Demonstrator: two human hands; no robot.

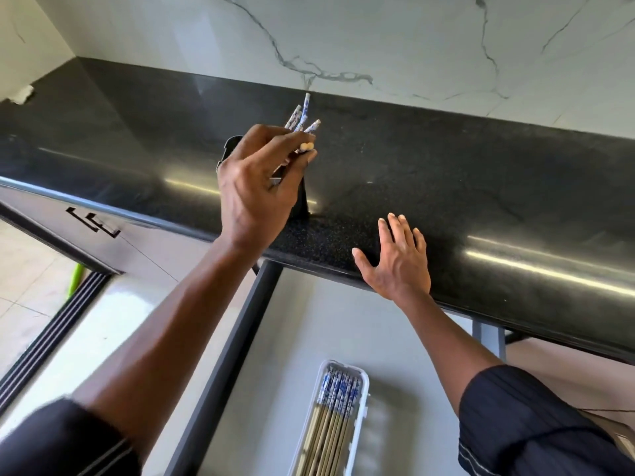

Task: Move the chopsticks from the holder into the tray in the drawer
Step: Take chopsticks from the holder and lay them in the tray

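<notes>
Near the centre of the frame, the left hand (256,187) is seen from the back, raised over the black countertop (446,173), with its fingers curled and closed around a small bunch of chopsticks (303,120). Their blue-and-white patterned ends fan out above the knuckles toward the upper middle of the frame, and two pale tips show just beside the fingertips. Directly behind and below this hand, the dark holder (231,149) stands on the countertop and is largely hidden; whether the gripped chopsticks are still inside it cannot be told. To the right of centre, the right hand (395,259) is laid flat, palm down, on the front edge of the countertop, its fingers spread apart and nothing held. Below the counter edge, in the lower middle of the frame, the open drawer (220,372) is seen with its pale floor, and in it lies a white tray (360,400) running toward the bottom edge. More chopsticks (335,417) are already laid lengthwise inside the tray, patterned ends toward the counter. Dark sleeves are visible at both lower corners.
</notes>
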